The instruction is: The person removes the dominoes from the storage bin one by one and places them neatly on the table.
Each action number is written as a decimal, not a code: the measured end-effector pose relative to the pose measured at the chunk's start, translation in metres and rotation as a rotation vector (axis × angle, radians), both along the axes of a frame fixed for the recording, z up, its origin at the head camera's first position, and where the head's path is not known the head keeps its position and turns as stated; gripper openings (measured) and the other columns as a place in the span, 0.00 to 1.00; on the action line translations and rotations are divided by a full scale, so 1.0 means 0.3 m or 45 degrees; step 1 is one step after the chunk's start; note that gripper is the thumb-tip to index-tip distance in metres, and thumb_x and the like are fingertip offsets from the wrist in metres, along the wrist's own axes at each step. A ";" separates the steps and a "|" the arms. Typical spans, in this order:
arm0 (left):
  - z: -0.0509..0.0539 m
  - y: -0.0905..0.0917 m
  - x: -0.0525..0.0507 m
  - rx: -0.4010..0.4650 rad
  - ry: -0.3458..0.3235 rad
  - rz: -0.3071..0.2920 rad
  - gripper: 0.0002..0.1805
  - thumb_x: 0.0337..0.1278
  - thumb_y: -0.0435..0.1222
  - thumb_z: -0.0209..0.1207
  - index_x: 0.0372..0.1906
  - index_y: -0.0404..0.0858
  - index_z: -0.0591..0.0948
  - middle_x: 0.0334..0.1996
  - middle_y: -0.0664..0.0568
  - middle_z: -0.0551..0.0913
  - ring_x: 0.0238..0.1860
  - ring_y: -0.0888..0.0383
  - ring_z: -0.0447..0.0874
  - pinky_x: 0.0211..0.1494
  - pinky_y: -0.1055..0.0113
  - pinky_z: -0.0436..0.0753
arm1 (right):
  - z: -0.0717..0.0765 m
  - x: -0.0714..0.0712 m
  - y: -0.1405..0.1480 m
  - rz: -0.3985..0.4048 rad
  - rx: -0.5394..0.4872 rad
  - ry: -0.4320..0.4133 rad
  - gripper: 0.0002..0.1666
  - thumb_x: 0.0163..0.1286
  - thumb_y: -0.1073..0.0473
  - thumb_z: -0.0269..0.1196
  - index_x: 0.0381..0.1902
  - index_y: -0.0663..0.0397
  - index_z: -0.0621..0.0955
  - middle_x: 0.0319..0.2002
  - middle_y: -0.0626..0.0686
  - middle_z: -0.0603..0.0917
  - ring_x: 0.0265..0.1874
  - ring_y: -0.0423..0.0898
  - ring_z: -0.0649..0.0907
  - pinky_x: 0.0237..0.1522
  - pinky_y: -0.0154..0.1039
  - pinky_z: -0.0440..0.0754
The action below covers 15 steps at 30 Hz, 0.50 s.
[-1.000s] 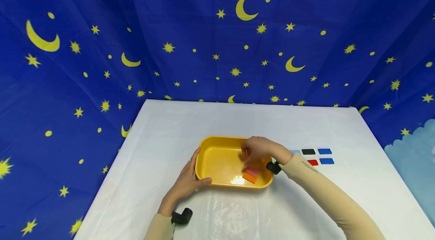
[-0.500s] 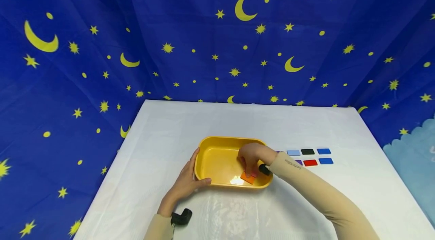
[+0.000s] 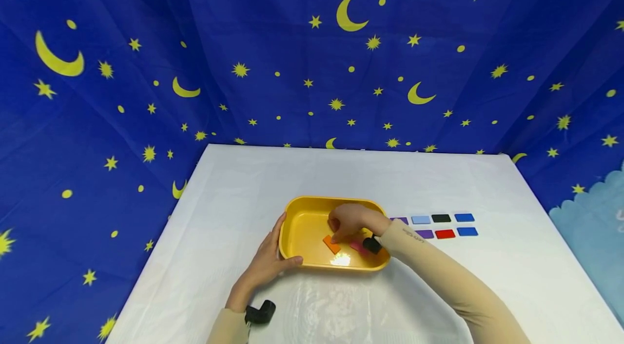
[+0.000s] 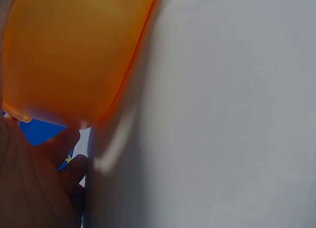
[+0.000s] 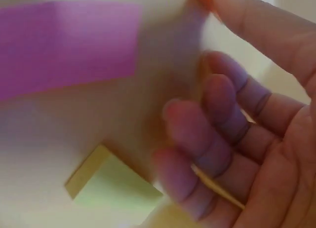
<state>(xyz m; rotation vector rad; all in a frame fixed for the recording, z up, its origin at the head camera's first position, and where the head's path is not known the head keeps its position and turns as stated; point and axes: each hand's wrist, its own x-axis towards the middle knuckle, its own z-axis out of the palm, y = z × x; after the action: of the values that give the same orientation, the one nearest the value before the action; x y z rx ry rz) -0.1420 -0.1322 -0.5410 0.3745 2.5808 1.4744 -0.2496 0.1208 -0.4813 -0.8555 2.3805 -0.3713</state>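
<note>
A yellow tub [image 3: 307, 264] stands on the white table. My left hand [image 3: 265, 257] holds its near left corner, thumb along the front wall and fingers along the left side; in the left wrist view those fingers [image 4: 64, 144] sit by the tub's orange-looking wall [image 4: 74, 55]. My right hand [image 3: 348, 219] is down inside the tub. Its thumb touches a small orange tile [image 3: 331, 245], while the other fingers [image 5: 192, 124] are bent and appear to hold nothing. In the right wrist view a pink tile [image 5: 69, 45] and a pale green tile [image 5: 116, 183] lie near the fingers.
To the right of the tub, flat tiles lie in two rows: a light blue tile [image 3: 421, 220], a black tile [image 3: 441, 218], a red tile [image 3: 445, 234], blue tiles [image 3: 465, 218] and purple tiles [image 3: 424, 234]. A starry blue curtain [image 3: 273, 35] hangs behind the table.
My right hand has moved left inside the tub. The orange tile has slid left, turned and come apart from the pink tile. The left hand and tub have stayed put.
</note>
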 end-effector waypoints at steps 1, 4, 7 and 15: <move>0.001 0.000 0.000 0.001 -0.002 -0.001 0.59 0.44 0.53 0.70 0.75 0.63 0.41 0.71 0.42 0.54 0.68 0.39 0.54 0.62 0.35 0.57 | -0.003 -0.003 0.001 -0.006 -0.040 -0.022 0.17 0.54 0.50 0.73 0.22 0.49 0.76 0.18 0.42 0.71 0.18 0.39 0.70 0.24 0.32 0.66; 0.002 0.000 0.000 0.001 -0.004 -0.001 0.59 0.44 0.53 0.70 0.75 0.63 0.41 0.71 0.42 0.54 0.68 0.38 0.54 0.62 0.35 0.57 | -0.005 -0.009 0.004 -0.007 -0.143 -0.085 0.15 0.53 0.54 0.74 0.28 0.51 0.78 0.20 0.43 0.73 0.21 0.40 0.72 0.26 0.33 0.68; 0.004 0.001 0.001 -0.002 -0.011 0.005 0.59 0.44 0.53 0.70 0.75 0.63 0.41 0.72 0.42 0.54 0.68 0.38 0.54 0.62 0.35 0.56 | -0.005 -0.013 0.004 0.007 -0.211 -0.137 0.16 0.51 0.57 0.75 0.35 0.52 0.80 0.23 0.44 0.75 0.23 0.40 0.73 0.27 0.32 0.70; 0.001 0.001 0.002 0.000 -0.010 -0.004 0.59 0.45 0.53 0.69 0.75 0.63 0.40 0.72 0.42 0.53 0.68 0.38 0.53 0.61 0.34 0.56 | -0.025 -0.011 -0.010 0.013 -0.276 -0.178 0.13 0.55 0.55 0.73 0.28 0.53 0.79 0.20 0.42 0.73 0.20 0.38 0.71 0.25 0.30 0.67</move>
<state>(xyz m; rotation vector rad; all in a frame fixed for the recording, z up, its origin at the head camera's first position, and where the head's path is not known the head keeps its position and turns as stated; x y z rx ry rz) -0.1415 -0.1320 -0.5408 0.3719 2.5727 1.4723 -0.2530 0.1177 -0.4889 -0.9065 2.2337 -0.6729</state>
